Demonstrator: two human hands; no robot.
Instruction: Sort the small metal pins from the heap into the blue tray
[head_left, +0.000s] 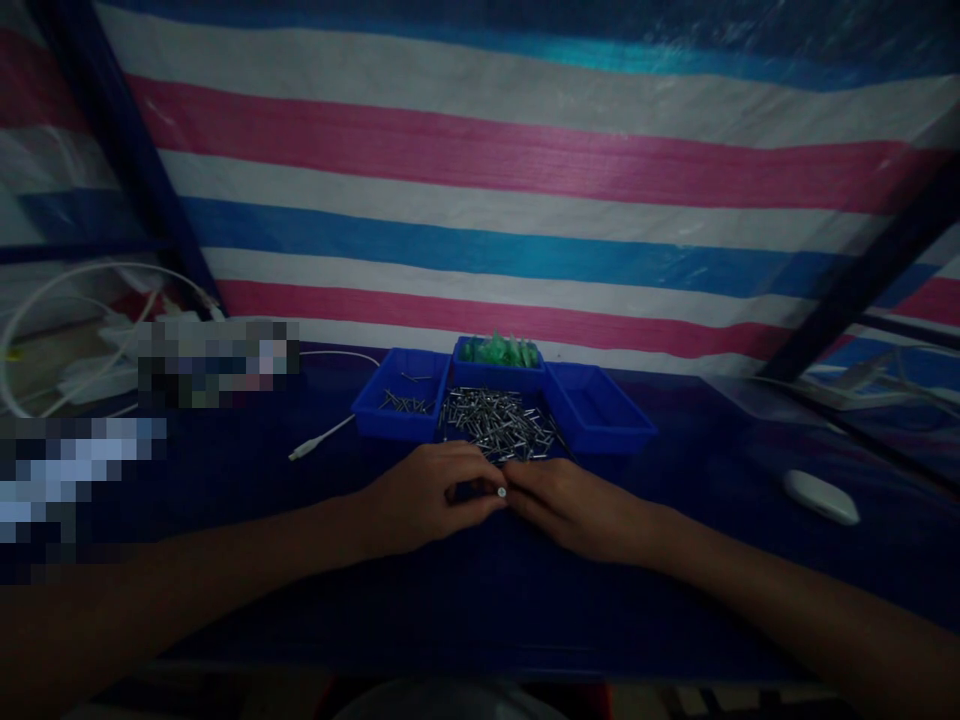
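One screw [502,492] is pinched in the left hand [424,500], head facing rearward, presumably for visibility. The right hand [581,510] meets it at the fingertips; its hold cannot be told. Just beyond the grip lies the metal pile [495,420], presumably for short reach.

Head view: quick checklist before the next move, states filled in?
1. Fastener in the left hand: ok, pinched at the fingertips, round head showing.
2. Fastener's far end: cannot tell, hidden.
3. Right hand grip: cannot tell, fingertips close to the left's.
4. Metal pile within reach: ok, just beyond the hands.
5. White cable clear of the hands: ok, off to the left.
6. Lighting: not ok, dim.
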